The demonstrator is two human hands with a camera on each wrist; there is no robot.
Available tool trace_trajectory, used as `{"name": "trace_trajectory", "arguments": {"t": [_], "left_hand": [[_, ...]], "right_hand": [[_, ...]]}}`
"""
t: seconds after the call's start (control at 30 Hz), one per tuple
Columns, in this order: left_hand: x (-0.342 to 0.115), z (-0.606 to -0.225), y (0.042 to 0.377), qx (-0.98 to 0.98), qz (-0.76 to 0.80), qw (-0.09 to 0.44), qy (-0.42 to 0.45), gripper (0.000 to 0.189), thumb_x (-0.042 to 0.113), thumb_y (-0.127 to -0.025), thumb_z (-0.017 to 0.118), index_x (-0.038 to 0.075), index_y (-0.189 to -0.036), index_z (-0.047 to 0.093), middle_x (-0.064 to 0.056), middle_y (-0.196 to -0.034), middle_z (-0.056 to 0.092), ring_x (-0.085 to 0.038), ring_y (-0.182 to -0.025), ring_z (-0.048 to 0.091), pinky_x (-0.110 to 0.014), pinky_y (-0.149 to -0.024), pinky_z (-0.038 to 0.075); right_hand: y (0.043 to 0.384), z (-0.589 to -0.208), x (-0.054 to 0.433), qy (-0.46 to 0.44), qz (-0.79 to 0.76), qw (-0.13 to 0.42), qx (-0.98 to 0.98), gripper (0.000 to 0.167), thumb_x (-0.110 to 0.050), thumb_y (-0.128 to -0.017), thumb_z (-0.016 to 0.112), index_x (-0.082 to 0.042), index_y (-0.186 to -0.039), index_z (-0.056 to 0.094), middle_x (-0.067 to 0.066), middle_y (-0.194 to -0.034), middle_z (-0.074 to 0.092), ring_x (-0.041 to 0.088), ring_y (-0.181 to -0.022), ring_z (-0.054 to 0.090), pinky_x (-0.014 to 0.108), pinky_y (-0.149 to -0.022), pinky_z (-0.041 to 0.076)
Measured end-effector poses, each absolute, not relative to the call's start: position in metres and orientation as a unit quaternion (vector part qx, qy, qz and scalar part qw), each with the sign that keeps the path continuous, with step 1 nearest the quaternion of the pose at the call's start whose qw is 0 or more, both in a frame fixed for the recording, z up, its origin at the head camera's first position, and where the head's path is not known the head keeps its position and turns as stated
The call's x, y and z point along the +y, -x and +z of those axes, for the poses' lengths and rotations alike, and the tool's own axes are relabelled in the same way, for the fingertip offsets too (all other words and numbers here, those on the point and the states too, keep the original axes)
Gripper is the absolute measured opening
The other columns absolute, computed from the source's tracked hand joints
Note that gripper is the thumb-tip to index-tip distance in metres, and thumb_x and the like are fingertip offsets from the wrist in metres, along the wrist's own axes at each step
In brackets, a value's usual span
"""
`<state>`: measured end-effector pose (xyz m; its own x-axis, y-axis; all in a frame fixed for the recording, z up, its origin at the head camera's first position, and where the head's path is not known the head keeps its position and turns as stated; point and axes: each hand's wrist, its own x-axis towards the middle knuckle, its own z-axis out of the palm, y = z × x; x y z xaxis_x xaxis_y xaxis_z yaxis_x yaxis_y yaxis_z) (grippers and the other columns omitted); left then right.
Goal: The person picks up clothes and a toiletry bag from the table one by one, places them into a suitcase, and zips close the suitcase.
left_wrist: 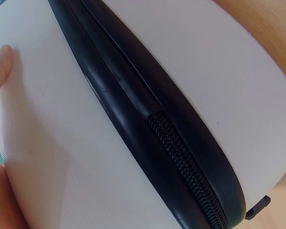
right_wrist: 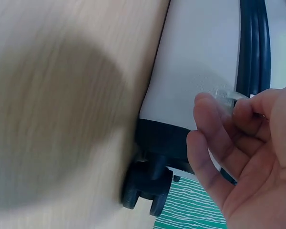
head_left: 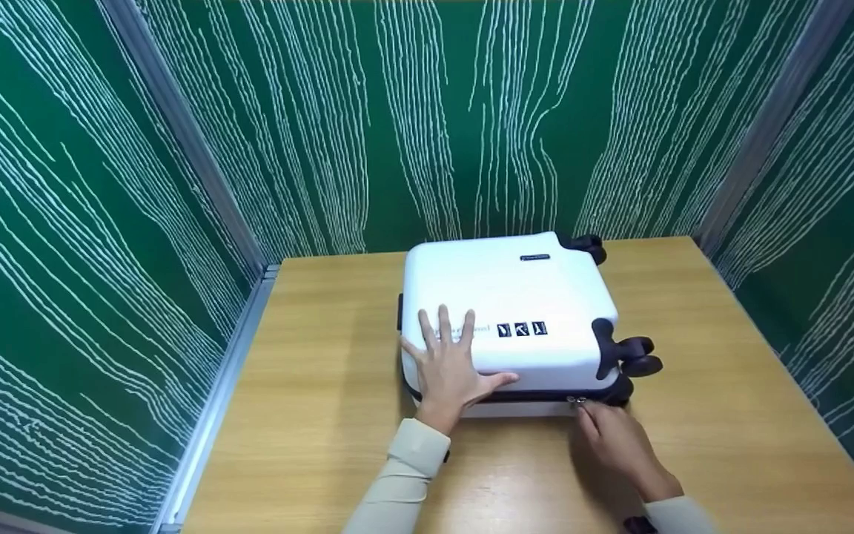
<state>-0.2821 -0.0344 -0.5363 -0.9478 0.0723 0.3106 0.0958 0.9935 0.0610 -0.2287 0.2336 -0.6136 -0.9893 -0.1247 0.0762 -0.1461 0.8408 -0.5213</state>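
Observation:
A white hard-shell suitcase [head_left: 494, 289] lies flat on the table, its black wheels [head_left: 638, 357] pointing right. My left hand [head_left: 445, 374] rests on its top near the front left corner, fingers spread; in the left wrist view only part of that hand [left_wrist: 1, 71] shows at the edge. Along the near side runs the black zipper [left_wrist: 181, 167], with a stretch of its teeth visible. At the front right corner, my right hand [head_left: 617, 443] pinches the zipper pull [right_wrist: 223, 94] between thumb and fingers. The curled fingers partly cover the pull.
The suitcase stands on a light wooden table [head_left: 308, 415]. Green panels [head_left: 368, 148] with white wavy lines rise at the back and both sides, joined by grey metal posts [head_left: 182, 133]. One wheel [right_wrist: 150, 188] sits close by my right hand.

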Motion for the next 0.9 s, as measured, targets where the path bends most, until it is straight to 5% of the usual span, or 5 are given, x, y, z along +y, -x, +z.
{"name": "trace_trajectory", "arguments": {"t": [0.9], "left_hand": [[-0.047, -0.543, 0.288, -0.978, -0.062, 0.188, 0.067, 0.122, 0.104, -0.060, 0.045, 0.036, -0.160, 0.032, -0.012, -0.169, 0.027, -0.049, -0.156, 0.017, -0.084, -0.110, 0.019]], "right_hand": [[0.231, -0.614, 0.228, -0.051, 0.323, -0.019, -0.945, 0.026, -0.016, -0.105, 0.051, -0.015, -0.080, 0.058, -0.004, -0.067, 0.045, 0.014, -0.061, 0.044, 0.030, -0.058, 0.036]]}}
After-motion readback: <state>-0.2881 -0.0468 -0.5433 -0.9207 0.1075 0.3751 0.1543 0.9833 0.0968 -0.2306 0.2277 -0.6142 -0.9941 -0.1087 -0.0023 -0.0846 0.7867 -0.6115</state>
